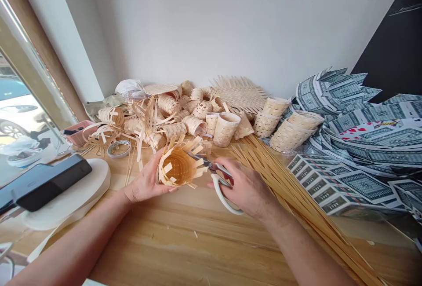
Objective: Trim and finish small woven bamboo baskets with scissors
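Note:
My left hand (150,179) grips a small woven basket (178,168) from its left side, with the open mouth turned toward me. Loose strip ends stick out all around its rim. In my right hand (245,185) is a pair of scissors (220,182) with white handles, my fingers in the loops. The dark blades point left and reach the strips at the basket's right rim; whether they are cutting one I cannot tell. Bits of trimmed strip (195,234) lie on the wooden table (184,251) below.
Behind my hands are piled several woven baskets (227,130) and a flat woven mat (240,94). Long strips (290,198) run along the right, beside folded playing-card pieces (343,185). To the left are a tape roll (119,149), a pink box (79,134) and a dark device (54,182).

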Demonstrator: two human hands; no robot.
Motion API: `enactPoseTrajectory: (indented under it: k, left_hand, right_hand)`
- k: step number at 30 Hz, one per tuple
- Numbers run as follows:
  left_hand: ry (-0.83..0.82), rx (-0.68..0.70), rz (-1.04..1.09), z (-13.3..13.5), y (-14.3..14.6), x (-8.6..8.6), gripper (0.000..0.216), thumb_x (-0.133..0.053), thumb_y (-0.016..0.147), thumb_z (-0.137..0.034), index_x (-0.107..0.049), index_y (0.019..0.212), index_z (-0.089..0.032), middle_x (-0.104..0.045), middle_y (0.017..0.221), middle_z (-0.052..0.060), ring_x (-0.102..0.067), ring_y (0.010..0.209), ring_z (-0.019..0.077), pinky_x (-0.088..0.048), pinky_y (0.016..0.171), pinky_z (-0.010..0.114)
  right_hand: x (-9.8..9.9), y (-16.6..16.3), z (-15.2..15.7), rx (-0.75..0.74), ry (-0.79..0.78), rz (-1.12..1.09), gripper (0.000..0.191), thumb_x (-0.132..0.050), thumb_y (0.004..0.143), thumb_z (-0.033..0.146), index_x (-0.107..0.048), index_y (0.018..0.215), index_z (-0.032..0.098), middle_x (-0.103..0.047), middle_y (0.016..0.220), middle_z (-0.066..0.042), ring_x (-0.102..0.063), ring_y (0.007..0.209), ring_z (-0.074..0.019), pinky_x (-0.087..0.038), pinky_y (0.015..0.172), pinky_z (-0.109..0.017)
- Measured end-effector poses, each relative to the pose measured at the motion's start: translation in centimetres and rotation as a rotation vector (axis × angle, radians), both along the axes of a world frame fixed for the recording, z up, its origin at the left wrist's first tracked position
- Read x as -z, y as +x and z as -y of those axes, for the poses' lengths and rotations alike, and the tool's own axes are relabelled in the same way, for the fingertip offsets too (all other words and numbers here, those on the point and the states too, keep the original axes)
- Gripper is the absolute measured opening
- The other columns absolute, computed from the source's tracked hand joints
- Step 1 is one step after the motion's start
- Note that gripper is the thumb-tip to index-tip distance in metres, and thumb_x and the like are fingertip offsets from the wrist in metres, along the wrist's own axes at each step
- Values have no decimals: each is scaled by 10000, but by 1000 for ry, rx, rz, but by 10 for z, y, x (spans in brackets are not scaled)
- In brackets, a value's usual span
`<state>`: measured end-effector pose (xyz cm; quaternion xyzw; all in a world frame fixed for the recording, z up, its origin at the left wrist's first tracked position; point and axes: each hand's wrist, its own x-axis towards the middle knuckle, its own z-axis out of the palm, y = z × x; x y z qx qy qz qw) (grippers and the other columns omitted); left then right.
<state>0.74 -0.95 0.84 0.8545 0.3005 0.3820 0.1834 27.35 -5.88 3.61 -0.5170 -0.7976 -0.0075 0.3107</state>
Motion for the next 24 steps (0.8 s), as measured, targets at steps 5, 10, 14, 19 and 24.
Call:
enactPoseTrajectory:
  k: [5, 10, 14, 19, 24]
  left_hand:
    - [-18, 27, -16, 1, 1, -1, 963, -683, 673, -488, -166, 1422, -173, -355, 1406, 190, -375, 1279, 338, -310, 1071, 505]
    - [-44, 15, -26, 2, 0, 1, 964, -695, 662, -469, -180, 1418, -165, -343, 1412, 193, -352, 1290, 346, -275, 1081, 521]
    - [-63, 20, -14, 2, 1, 0, 964, -699, 653, -472, -193, 1414, -168, -373, 1392, 192, -373, 1276, 344, -294, 1073, 519]
    - [-75, 13, -19, 3, 2, -3, 921, -695, 648, -484, -254, 1392, -168, -413, 1354, 190, -377, 1263, 369, -300, 1056, 552]
    - [-51, 33, -7, 5, 3, -11, 764, -665, 663, -516, -414, 1298, -173, -519, 1233, 157, -416, 1224, 357, -338, 1034, 539]
  right_hand:
    - [-1, -2, 2, -27, 1, -22, 227, -650, 722, 299, -563, 907, 201, -645, 693, -7, -567, 554, -156, -370, 523, -237]
    - [-1, -2, 1, -25, 4, -14, 195, -628, 735, 293, -566, 895, 201, -658, 695, -10, -570, 549, -157, -372, 528, -240]
    - [-1, -2, 1, -36, 33, -1, 158, -599, 756, 295, -563, 875, 198, -654, 688, -14, -566, 538, -155, -369, 537, -241]
    - [-1, -2, 2, -79, 40, 9, 131, -592, 773, 284, -540, 841, 185, -651, 734, -16, -557, 561, -147, -362, 541, -241]
    - [-2, -2, 3, -94, 76, 26, 84, -556, 793, 263, -525, 825, 191, -644, 727, -18, -561, 581, -153, -367, 564, -247]
